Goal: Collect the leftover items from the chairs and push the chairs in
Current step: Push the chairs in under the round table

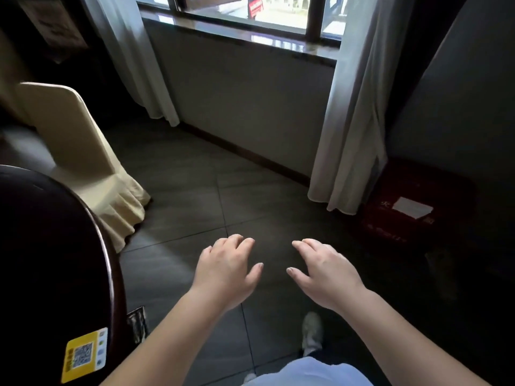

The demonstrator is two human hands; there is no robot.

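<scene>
Flanking both empty, spread-fingered hands: covered chair (75, 140) left, red crate (412, 201) right.

Both hands are out in front, palms down, fingers loosely spread, holding nothing: the left hand (227, 270) and the right hand (324, 271) hover side by side over the dark tiled floor (195, 190). At about ten o'clock stands a chair (72, 140) in a cream cover, its skirt reaching the floor. The dark round table (50, 246) fills nine o'clock, with a yellow QR sticker (85, 355) near its edge. A window (250, 12) with white curtains (354, 112) sits at twelve, and a red box (404, 201) at two.
</scene>
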